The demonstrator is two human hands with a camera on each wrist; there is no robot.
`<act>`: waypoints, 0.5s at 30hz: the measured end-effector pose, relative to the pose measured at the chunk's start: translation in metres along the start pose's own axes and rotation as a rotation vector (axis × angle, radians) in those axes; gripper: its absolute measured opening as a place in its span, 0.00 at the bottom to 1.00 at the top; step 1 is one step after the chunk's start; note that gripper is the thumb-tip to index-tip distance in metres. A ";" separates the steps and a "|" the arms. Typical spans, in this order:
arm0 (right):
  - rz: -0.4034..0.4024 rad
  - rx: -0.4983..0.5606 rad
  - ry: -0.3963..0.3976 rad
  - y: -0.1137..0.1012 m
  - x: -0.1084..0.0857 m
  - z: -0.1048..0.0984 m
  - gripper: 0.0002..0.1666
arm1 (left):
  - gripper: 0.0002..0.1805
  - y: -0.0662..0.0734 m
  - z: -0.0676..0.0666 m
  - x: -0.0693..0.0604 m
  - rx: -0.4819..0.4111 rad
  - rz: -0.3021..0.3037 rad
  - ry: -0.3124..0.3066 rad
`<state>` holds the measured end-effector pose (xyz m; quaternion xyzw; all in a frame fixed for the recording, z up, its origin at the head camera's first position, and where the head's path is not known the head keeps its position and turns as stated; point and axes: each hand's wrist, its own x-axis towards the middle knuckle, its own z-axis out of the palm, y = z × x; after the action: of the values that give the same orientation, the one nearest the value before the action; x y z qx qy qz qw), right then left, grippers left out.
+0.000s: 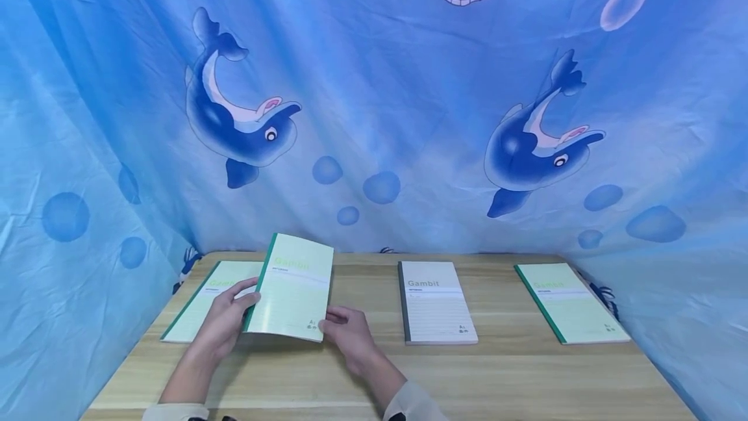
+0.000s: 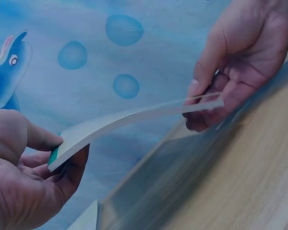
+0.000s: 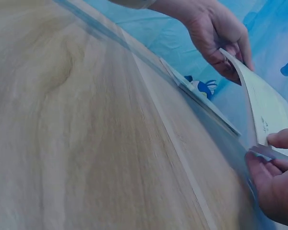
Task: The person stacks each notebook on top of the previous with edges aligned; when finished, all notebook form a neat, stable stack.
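Observation:
A pale green notebook [image 1: 295, 288] with a dark green spine hangs in the air above the table, its cover facing up. My left hand [image 1: 224, 320] grips it by the spine edge, thumb on top and fingers beneath. At the lower right corner my right hand [image 1: 349, 336] pinches it between thumb and fingers. In the left wrist view the held notebook [image 2: 134, 115] bows upward between the two hands. Partly hidden behind the left hand and the held notebook, another green notebook [image 1: 201, 304] lies on the table.
A white notebook with a grey spine [image 1: 438, 307] lies right of the middle of the wooden table [image 1: 502, 375]. Farther right lies a green notebook [image 1: 575, 307]. A blue curtain with dolphins [image 1: 374, 115] stands behind the table and along its sides.

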<state>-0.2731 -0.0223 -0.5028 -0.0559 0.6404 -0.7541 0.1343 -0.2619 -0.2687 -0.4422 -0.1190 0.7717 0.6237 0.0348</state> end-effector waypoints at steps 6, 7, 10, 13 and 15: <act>-0.059 0.070 0.049 0.000 -0.001 -0.001 0.29 | 0.31 0.001 0.005 -0.002 -0.019 0.010 0.022; -0.071 0.069 0.059 0.000 -0.001 -0.003 0.29 | 0.31 0.001 0.007 -0.002 -0.024 0.010 0.030; -0.087 0.049 0.093 -0.003 -0.002 -0.009 0.29 | 0.31 0.001 0.015 -0.001 -0.050 0.014 0.048; -0.098 0.018 0.112 -0.009 -0.003 -0.017 0.28 | 0.32 0.001 0.025 -0.001 -0.091 0.013 0.055; -0.109 0.005 0.123 -0.012 -0.004 -0.024 0.28 | 0.32 0.001 0.032 -0.002 -0.124 0.025 0.055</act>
<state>-0.2771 0.0035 -0.4944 -0.0441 0.6414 -0.7641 0.0536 -0.2628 -0.2369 -0.4475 -0.1283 0.7338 0.6671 -0.0017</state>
